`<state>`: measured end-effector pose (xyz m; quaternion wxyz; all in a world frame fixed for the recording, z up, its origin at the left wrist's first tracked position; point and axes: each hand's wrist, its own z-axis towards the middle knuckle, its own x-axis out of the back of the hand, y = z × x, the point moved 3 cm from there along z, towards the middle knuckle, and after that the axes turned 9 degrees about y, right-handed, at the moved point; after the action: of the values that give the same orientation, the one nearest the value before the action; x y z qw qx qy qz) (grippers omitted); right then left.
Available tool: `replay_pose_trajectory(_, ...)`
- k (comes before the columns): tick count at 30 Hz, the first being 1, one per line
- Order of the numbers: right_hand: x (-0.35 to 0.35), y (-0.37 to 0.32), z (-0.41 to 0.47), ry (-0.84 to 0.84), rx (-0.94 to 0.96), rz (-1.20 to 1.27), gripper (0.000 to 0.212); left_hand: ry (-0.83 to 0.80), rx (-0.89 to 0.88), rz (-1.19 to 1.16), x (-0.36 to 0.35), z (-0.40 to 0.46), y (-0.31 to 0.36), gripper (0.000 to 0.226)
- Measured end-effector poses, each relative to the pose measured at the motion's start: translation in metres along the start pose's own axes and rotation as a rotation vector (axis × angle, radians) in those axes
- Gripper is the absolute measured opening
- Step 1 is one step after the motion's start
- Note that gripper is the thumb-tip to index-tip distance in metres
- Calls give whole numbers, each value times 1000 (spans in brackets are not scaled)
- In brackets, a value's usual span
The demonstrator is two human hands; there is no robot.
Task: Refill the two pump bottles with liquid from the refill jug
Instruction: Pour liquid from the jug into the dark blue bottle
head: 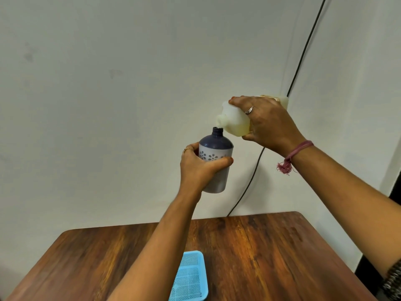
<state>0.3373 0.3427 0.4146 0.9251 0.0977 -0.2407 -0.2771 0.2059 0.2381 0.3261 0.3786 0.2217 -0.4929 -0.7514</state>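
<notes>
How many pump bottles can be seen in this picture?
1. The purple pump bottle, its pump removed, is held up above the table by the left hand, under the spout of the refill jug. The second one is out of view.

The scene is evenly and softly lit, moderately bright, with a faint greenish-grey cast over the wall (130, 83). No hard shadows fall anywhere; only dim shading lies under the forearms. The desk (271, 257) shows a mild sheen on its wood grain, without sharp glare. Wide-angle distortion bows the desk edges and the black cable (303, 55) running down the wall. Detail is slightly soft throughout, and the blue basket (191, 276) near the bottom edge looks smeared.
</notes>
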Motion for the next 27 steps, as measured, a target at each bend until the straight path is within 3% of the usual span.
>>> replay_pose_trajectory(27,1,1,1,24,34,-17,78,7,2,-7,0,1,-1,70)
